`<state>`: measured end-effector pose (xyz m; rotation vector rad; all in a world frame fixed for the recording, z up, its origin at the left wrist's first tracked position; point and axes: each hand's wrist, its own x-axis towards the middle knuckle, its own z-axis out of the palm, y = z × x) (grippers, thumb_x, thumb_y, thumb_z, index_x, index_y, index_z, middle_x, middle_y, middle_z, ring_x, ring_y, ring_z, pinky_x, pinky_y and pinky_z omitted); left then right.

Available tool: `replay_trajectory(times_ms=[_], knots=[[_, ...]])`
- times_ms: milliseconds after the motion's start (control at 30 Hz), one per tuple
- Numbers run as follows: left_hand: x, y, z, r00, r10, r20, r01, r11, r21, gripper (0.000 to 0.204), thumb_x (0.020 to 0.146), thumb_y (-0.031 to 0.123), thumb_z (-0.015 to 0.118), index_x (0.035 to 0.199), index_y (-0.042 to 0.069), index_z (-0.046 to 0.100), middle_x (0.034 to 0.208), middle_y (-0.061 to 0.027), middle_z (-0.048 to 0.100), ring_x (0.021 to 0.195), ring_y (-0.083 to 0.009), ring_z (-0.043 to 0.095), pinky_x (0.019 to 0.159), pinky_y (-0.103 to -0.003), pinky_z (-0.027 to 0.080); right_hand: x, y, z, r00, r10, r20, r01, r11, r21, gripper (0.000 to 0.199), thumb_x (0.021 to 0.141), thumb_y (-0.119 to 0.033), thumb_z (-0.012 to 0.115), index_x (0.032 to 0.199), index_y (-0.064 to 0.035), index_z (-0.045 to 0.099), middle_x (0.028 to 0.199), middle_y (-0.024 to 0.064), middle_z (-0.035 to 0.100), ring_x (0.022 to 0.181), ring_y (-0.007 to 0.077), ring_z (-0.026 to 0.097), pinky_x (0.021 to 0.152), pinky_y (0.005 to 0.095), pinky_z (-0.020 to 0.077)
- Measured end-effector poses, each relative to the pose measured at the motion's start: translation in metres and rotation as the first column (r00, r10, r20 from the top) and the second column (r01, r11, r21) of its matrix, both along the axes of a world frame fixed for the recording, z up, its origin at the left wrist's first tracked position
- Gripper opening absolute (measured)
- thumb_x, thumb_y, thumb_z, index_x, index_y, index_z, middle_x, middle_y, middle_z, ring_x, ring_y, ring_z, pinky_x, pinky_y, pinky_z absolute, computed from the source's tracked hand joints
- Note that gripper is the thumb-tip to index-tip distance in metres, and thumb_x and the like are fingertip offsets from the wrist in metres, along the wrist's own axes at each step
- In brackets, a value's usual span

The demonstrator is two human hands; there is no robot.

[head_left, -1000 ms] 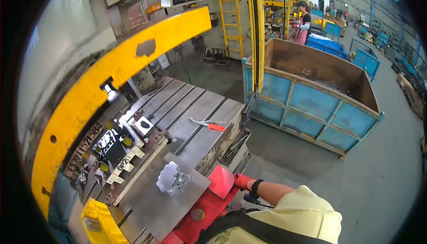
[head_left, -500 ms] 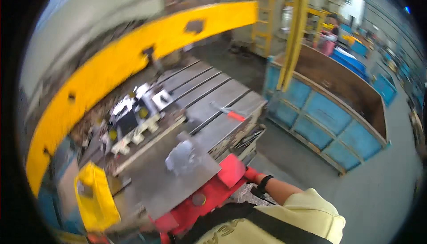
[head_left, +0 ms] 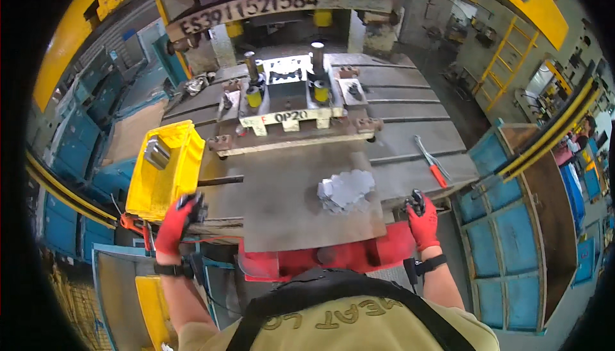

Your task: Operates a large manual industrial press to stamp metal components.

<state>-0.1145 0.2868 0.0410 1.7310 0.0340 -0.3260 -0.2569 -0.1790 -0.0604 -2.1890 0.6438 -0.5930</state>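
My left hand point(head_left: 176, 228), in a red glove with black at the finger end, is raised beside the near corner of a yellow bin point(head_left: 142, 187). Bright metal parts point(head_left: 156, 152) lie in that bin. My right hand point(head_left: 423, 221), gloved alike, is at the press table's front edge, to the right of a flat metal plate point(head_left: 278, 200). Black pieces hide the fingers of both hands, so their grip does not show. A pile of thin grey metal pieces point(head_left: 346, 190) rests on the plate. Red-handled tongs point(head_left: 432, 166) lie on the table beyond my right hand.
A die set point(head_left: 288, 117) with upright posts stands on the slotted press table point(head_left: 410, 111), under the press ram. A red stand point(head_left: 346, 258) is below the plate. Blue metal crates point(head_left: 503, 236) stand right, blue cabinets point(head_left: 77, 139) left. A person point(head_left: 584, 130) is far right.
My view has turned to face the press squarely. My right hand was beside the red stand's corner and is now at the table edge. My left hand has come fully into view by the bin.
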Motion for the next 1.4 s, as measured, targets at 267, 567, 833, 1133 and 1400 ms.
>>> replay_trajectory(times_ms=[267, 567, 833, 1133, 1400], knots=[[0.158, -0.129, 0.069, 0.806, -0.295, 0.513, 0.223, 0.955, 0.198, 0.028, 0.076, 0.018, 0.055, 0.096, -0.001, 0.052, 0.086, -0.0069, 0.058, 0.079, -0.0113, 0.053, 0.068, -0.024, 0.042, 0.054, 0.060, 0.036, 0.913, 0.380, 0.150, -0.318, 0.891, -0.323, 0.047, 0.063, -0.017, 0.063, 0.106, -0.0055, 0.048, 0.106, 0.0112, 0.049, 0.100, 0.0282, 0.044, 0.085, 0.0364, 0.0340], [0.283, -0.228, 0.023, 0.831, -0.381, 0.405, -0.101, 0.613, 0.784, 0.054, 0.071, 0.041, 0.052, 0.098, -0.005, 0.050, 0.098, -0.0226, 0.053, 0.094, -0.0330, 0.050, 0.079, -0.036, 0.040, 0.023, 0.066, 0.045, 0.957, 0.245, 0.153, -0.177, 0.915, -0.362, 0.044, 0.062, -0.013, 0.063, 0.103, -0.0055, 0.049, 0.103, 0.0111, 0.051, 0.095, 0.0281, 0.047, 0.083, 0.0363, 0.0361], [0.330, -0.226, 0.022, 0.379, -0.702, 0.603, -0.212, 0.569, 0.795, 0.011, 0.072, 0.013, 0.049, 0.073, 0.005, 0.057, 0.068, -0.0157, 0.056, 0.063, -0.0270, 0.057, 0.058, -0.035, 0.045, 0.009, 0.066, 0.037, 0.983, 0.176, 0.054, -0.157, 0.955, -0.253, 0.044, 0.064, -0.015, 0.062, 0.105, -0.0059, 0.047, 0.106, 0.0116, 0.049, 0.098, 0.0287, 0.045, 0.086, 0.0366, 0.0343], [0.209, -0.186, 0.044, 0.879, -0.323, 0.350, 0.413, 0.883, -0.223, 0.013, 0.078, 0.012, 0.050, 0.087, 0.004, 0.054, 0.073, -0.0007, 0.055, 0.058, -0.0077, 0.050, 0.052, -0.021, 0.043, 0.020, 0.062, 0.063, 0.874, 0.455, -0.168, -0.484, 0.798, -0.359, 0.061, 0.060, -0.024, 0.065, 0.114, -0.0081, 0.042, 0.116, 0.0113, 0.042, 0.108, 0.0283, 0.037, 0.093, 0.0401, 0.0272], [0.076, -0.102, -0.071, 0.929, -0.370, -0.027, 0.368, 0.928, -0.067, 0.018, 0.075, 0.010, 0.052, 0.092, 0.003, 0.054, 0.076, -0.0007, 0.055, 0.063, -0.0070, 0.050, 0.053, -0.020, 0.041, 0.035, 0.047, 0.048, 0.803, 0.521, -0.289, -0.573, 0.543, -0.613, 0.049, 0.060, -0.021, 0.063, 0.106, -0.0131, 0.048, 0.108, 0.0065, 0.048, 0.107, 0.0245, 0.039, 0.094, 0.0422, 0.0257]])
